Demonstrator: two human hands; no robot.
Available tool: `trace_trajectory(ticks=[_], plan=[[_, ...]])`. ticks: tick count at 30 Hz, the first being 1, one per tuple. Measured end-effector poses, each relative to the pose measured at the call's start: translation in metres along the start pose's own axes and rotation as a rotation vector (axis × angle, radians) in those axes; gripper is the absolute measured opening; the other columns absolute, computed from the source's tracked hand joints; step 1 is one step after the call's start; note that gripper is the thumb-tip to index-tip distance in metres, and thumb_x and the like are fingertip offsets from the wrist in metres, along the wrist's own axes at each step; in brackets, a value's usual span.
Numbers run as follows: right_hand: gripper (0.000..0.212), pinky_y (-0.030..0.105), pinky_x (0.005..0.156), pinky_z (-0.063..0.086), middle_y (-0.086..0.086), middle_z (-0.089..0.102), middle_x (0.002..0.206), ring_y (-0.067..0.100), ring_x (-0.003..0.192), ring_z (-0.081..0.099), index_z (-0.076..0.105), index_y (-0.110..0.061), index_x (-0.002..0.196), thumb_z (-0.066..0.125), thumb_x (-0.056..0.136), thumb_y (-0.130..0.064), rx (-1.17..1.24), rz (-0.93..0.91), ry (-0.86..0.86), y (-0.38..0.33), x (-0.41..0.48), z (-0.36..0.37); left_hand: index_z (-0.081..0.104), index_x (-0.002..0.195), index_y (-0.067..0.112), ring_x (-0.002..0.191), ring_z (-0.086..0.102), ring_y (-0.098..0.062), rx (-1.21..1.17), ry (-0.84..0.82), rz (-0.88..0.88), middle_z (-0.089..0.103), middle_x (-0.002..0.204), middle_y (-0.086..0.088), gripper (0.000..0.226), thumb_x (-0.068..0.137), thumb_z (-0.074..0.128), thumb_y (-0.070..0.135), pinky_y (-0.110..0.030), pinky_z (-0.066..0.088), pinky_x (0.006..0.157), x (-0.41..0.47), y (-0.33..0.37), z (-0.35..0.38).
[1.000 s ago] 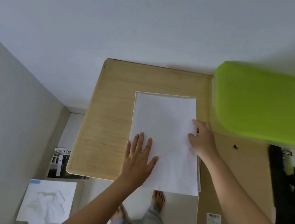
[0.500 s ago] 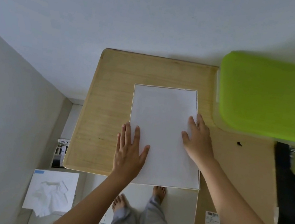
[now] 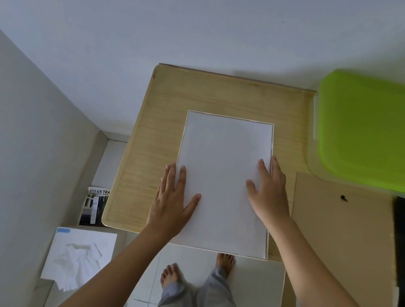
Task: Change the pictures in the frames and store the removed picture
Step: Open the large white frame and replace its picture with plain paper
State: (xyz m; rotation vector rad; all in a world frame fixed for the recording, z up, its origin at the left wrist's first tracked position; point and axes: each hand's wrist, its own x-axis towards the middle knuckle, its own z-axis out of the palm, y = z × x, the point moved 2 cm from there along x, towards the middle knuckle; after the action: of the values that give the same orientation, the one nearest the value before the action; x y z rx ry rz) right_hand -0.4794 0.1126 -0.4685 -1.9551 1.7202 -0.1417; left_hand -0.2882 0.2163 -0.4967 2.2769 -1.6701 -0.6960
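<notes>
text: "HILUX TRA…" cut off by table edge | on: printed brochure (image 3: 95,205) on floor | smaller lines: unreadable

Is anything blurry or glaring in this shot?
Head view: green lid smeared at its edges; white sheet, left hand and right hand sharp; no glare; the wide lens bows the edges of the wooden table.

- Light wooden counter (image 3: 205,95) with rounded corners, its far edge against a white wall (image 3: 192,17).
- Bright green lid (image 3: 381,132), blurred, at the counter's far right corner.
- Printed brochure (image 3: 94,206) lettered "HILUX TRA", on the floor just beside the counter's left edge.
- Crumpled white paper (image 3: 79,257) on a white sheet, near the brochure.
- White tiled floor (image 3: 256,275) below the counter's near edge.
</notes>
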Motion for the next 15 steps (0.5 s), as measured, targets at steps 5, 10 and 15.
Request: trace_trajectory(ticks=[5, 10, 15], plan=[[0.056, 0.037, 0.103, 0.035, 0.008, 0.001, 0.157, 0.028, 0.14, 0.012, 0.024, -0.013, 0.145, 0.046, 0.095, -0.026, -0.021, -0.026, -0.011, -0.02, -0.007, 0.013, -0.006, 0.148, 0.016, 0.143, -0.016, -0.017, -0.005, -0.012, -0.015, -0.013, 0.157, -0.003, 0.078, 0.094, 0.039, 0.048, -0.039, 0.017, 0.114, 0.001, -0.023, -0.012], [0.057, 0.037, 0.104, 0.034, 0.008, 0.0, 0.158, 0.028, 0.142, 0.01, 0.022, -0.014, 0.146, 0.045, 0.095, -0.028, -0.032, -0.03, -0.007, -0.033, -0.015, 0.025, -0.006, 0.148, 0.016, 0.144, -0.015, -0.018, -0.013, -0.018, -0.008, -0.012, 0.157, -0.003, 0.079, 0.093, 0.04, 0.049, -0.04, 0.018, 0.114, -0.002, -0.042, -0.019], [0.057, 0.037, 0.106, 0.032, 0.006, -0.006, 0.158, 0.024, 0.144, 0.004, 0.017, -0.016, 0.148, 0.04, 0.098, -0.029, -0.019, -0.044, -0.015, -0.033, -0.021, 0.031, -0.006, 0.148, 0.016, 0.144, -0.014, -0.019, -0.041, -0.017, 0.004, -0.012, 0.157, -0.004, 0.079, 0.093, 0.04, 0.048, -0.04, 0.017, 0.114, -0.006, -0.046, -0.021]])
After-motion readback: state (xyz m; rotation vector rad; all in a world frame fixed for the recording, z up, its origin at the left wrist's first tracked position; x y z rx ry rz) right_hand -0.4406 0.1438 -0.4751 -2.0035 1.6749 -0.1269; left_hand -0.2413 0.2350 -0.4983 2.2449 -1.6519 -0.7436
